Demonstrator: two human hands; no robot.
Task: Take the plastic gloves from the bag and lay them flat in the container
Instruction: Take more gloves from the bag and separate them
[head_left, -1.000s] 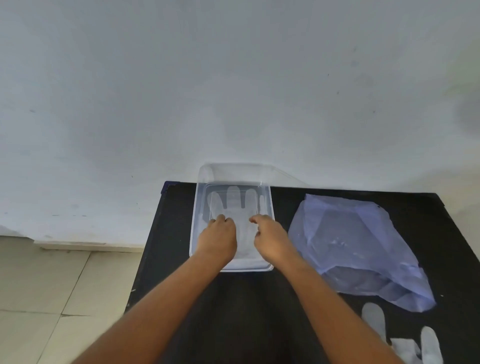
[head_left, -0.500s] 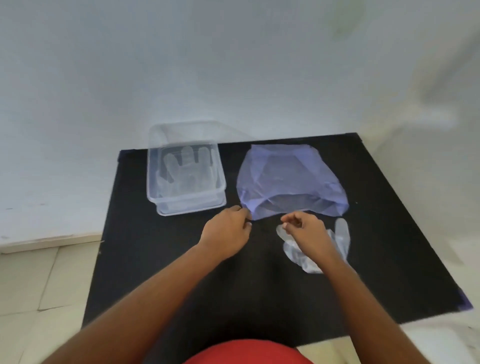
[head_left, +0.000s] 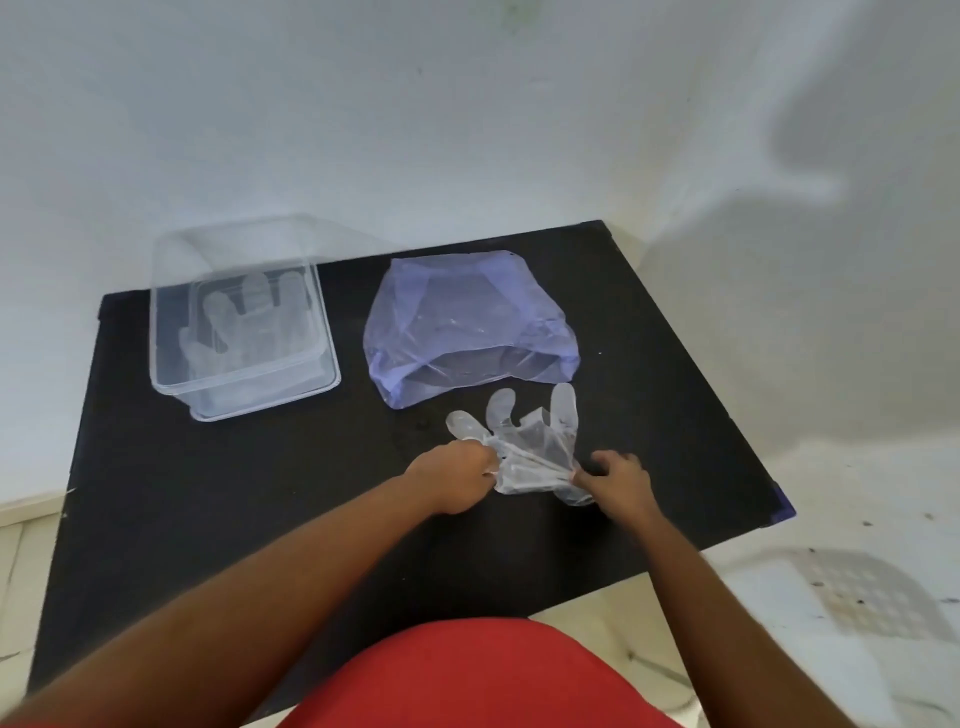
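Black surface (head_left: 218, 509) carrying everything. Purple-tinted bag (head_left: 467, 322) lying slack at twelve o'clock from the hands, mouth facing them. Clear container (head_left: 171, 364) at ten o'clock, well apart, gloves flat inside. Between the hands, crumpled plastic glove (head_left: 530, 447), fingers pointing toward the bag. Left hand (head_left: 457, 478) fisted on its cuff edge; right hand (head_left: 618, 483) pinching the opposite edge, both forearms reaching forward.

On the one black desk (head_left: 208, 519) sit one clear container (head_left: 171, 364), one purple bag (head_left: 467, 322) right of it, and two plastic gloves — one glove in the container (head_left: 244, 332), one glove below the bag (head_left: 524, 441) — plus two hands (head_left: 460, 475).
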